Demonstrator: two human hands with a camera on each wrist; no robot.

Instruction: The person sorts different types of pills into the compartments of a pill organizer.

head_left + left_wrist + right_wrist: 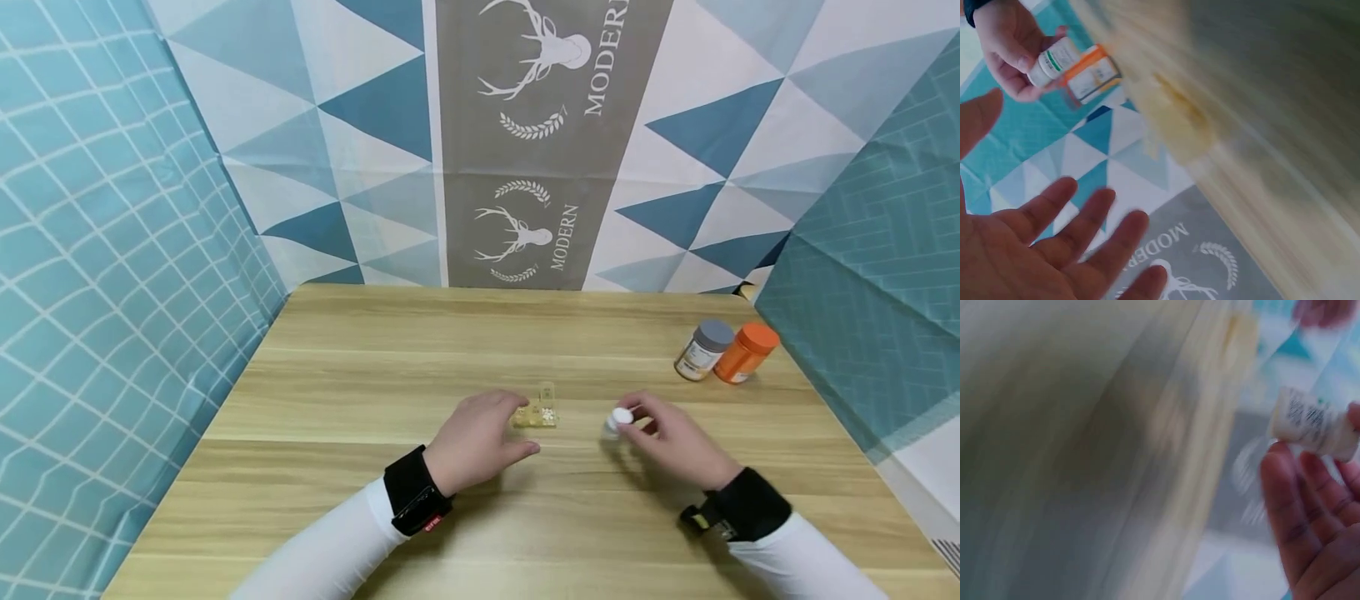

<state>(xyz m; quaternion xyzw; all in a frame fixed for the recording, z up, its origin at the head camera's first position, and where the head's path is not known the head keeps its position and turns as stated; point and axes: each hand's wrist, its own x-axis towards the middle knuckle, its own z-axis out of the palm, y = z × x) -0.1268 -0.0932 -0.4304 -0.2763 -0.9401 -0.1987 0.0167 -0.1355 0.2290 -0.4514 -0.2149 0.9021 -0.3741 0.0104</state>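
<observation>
My right hand (678, 442) pinches a small white pill bottle (619, 418) by its cap, above the wooden table. A printed label with black code marks shows on the bottle (1313, 424) in the right wrist view. To the left is a small translucent yellow pill box (536, 415), with one lid standing up at its back and white pills in the compartment at its right end. My left hand (480, 442) is beside the box, fingers spread and palm bare in the left wrist view. Its fingertips overlap the box's left end in the head view.
At the table's back right stand a grey-capped bottle (703, 350) and an orange bottle (746, 353), side by side. Patterned cloth hangs behind the wooden table (450, 333) and along both sides.
</observation>
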